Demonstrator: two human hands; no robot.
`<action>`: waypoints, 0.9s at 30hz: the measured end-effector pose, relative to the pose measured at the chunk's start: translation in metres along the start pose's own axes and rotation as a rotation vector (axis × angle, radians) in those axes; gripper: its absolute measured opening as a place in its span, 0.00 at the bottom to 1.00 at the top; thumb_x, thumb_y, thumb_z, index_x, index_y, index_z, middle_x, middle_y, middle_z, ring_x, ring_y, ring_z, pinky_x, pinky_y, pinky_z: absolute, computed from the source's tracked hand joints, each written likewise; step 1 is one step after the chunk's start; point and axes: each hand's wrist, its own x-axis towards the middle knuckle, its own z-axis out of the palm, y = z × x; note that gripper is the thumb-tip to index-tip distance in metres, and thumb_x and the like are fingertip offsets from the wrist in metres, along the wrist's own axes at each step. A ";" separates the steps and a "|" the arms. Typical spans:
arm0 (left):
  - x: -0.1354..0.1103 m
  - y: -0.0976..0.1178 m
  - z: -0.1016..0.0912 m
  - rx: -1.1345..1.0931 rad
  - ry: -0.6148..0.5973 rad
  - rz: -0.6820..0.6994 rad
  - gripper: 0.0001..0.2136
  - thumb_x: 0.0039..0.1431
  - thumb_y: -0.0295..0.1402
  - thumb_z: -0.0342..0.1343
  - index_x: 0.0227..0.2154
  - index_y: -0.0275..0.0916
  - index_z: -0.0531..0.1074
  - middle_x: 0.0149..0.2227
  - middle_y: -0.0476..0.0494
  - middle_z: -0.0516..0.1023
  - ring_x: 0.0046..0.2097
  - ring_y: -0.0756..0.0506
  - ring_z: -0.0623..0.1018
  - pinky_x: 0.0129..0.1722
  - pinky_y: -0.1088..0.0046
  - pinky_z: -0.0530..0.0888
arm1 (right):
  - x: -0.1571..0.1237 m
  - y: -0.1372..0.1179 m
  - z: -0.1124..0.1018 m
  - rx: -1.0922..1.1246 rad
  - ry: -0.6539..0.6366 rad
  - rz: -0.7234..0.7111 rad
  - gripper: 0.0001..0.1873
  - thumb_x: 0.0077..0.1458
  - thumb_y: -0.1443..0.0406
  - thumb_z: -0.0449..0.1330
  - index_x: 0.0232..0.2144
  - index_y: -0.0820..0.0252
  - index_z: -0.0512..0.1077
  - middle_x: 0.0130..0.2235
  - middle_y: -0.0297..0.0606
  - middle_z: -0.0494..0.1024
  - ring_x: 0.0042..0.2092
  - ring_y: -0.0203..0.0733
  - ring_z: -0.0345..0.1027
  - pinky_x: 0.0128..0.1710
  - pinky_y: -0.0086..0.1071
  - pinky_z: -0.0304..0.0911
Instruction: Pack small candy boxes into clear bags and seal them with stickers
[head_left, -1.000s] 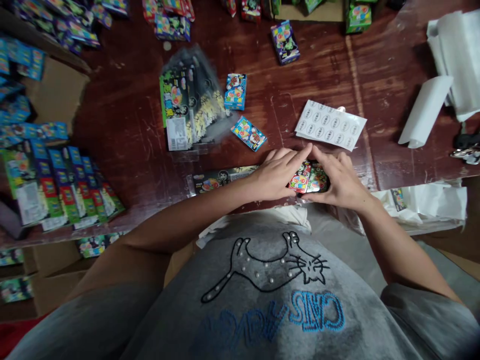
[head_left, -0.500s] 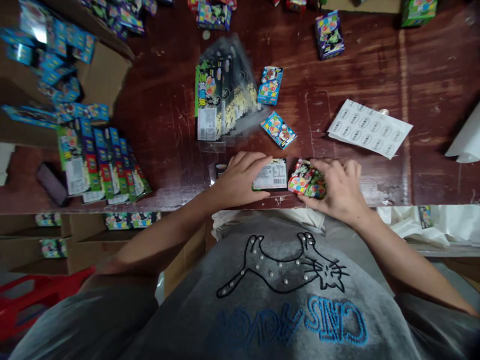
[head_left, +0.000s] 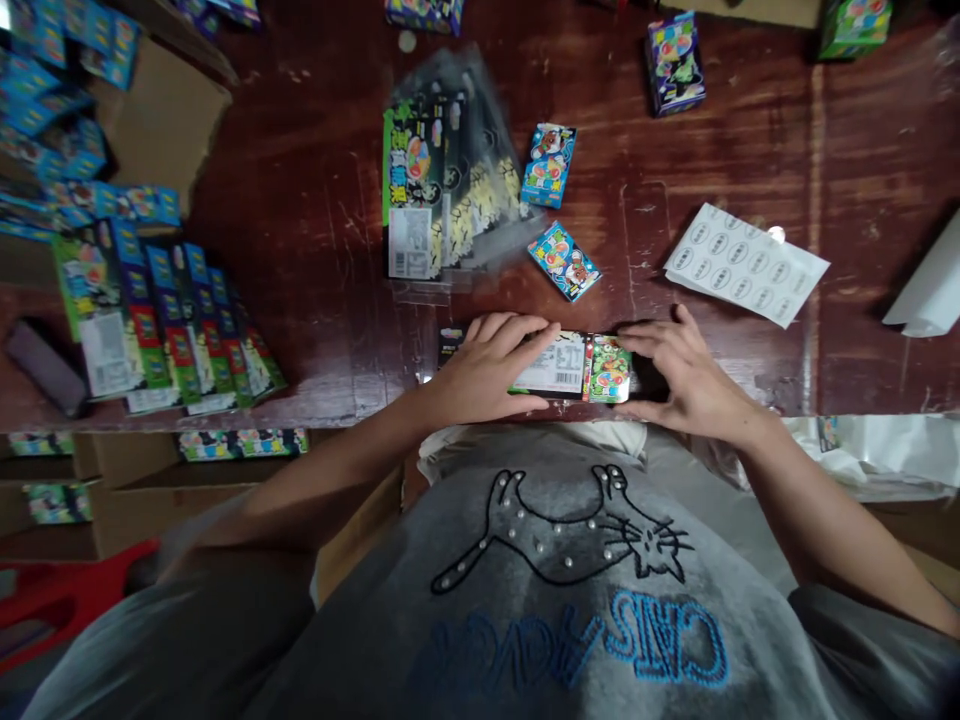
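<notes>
A flat black packet (head_left: 551,365) with a white barcode label lies at the table's front edge. My left hand (head_left: 495,368) arches over it, fingers along its far side and thumb along its near side, hiding its middle. Against the packet's right end sits a small red-and-green box (head_left: 610,369); whether it is partly inside, I cannot tell. My right hand (head_left: 686,375) holds that box at its right end between fingertips and thumb. Beyond the packet lie two small blue boxes (head_left: 550,165) and a fanned stack of clear-edged black packets (head_left: 420,190).
Filled packets (head_left: 112,345) lean in a row on the left, beside a dark oblong object (head_left: 45,368). Behind them is a cardboard carton (head_left: 161,110) of blue boxes. A sticker sheet (head_left: 746,262) and a purple box (head_left: 675,62) lie on the right.
The small red-and-green box has been straightened and brought against the packet's right end by my right hand. My left hand stays over the packet. The view has shifted slightly.
</notes>
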 end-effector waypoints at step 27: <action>0.036 0.026 0.002 -0.658 0.645 -0.336 0.32 0.67 0.39 0.67 0.71 0.50 0.64 0.65 0.38 0.72 0.64 0.35 0.75 0.65 0.51 0.76 | 0.066 -0.041 0.027 0.721 0.462 0.338 0.26 0.69 0.55 0.64 0.65 0.41 0.64 0.50 0.37 0.83 0.44 0.44 0.79 0.44 0.41 0.80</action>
